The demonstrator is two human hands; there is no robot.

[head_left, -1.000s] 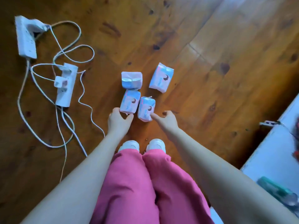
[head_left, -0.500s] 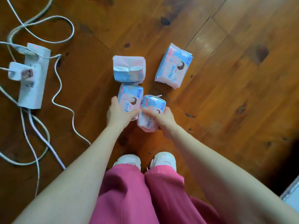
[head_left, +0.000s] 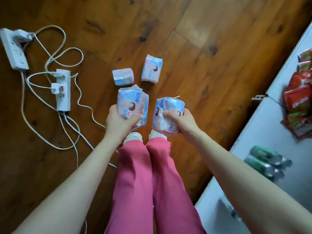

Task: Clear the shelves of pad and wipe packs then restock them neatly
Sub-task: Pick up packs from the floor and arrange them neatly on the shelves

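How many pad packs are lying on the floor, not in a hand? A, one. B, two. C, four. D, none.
B: the plain pack and the printed pack lie on the floor; the left hand grips a third pack, the right hand a fourth pack.

— What can be read on the right-hand pack (head_left: 169, 105)?
— "240", printed along its lower edge.
— And on the far pack (head_left: 152, 69)?
— The same "240".
— The left-hand pack (head_left: 132, 103)?
— It carries a barcode and some characters, but they are too blurred to read.
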